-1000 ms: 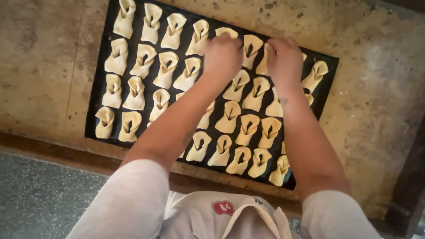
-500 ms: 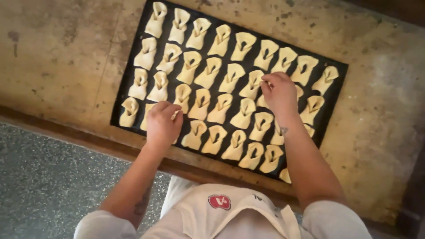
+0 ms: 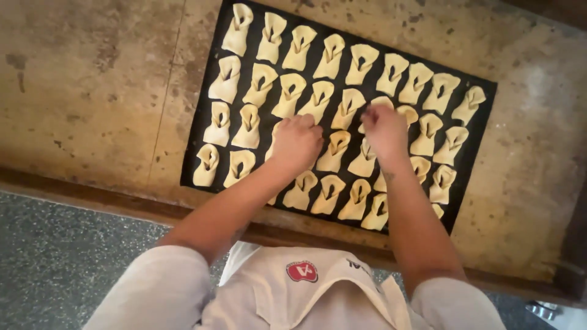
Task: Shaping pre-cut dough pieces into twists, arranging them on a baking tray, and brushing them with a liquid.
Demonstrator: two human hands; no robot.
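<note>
Where the left hand [image 3: 298,142] comes down, loosely curled and knuckles up, it rests on the folded dough pieces [image 3: 287,95] in the middle of the black baking tray [image 3: 193,146]; whether anything is pinched beneath it cannot be told, as the fingertips are hidden. To the left of that hand, four rows of pale, twisted pieces lie untouched, each with a slit at its centre. Between the hands, one dough piece [image 3: 334,150] lies just beside the left knuckles. The right hand [image 3: 383,129] is bunched, fingers drawn together over another piece, and its grip is blurred, so a hold cannot be confirmed. Such raw dough is judged soft, light and easily dented or stretched; it would best be lifted by its thicker folded ends, with light fingertip pressure. Pieces under both forearms are covered, and the tray's near right corner is cut off by the right arm. The worn surface [image 3: 85,91] extends well to the left of the hands.
</note>
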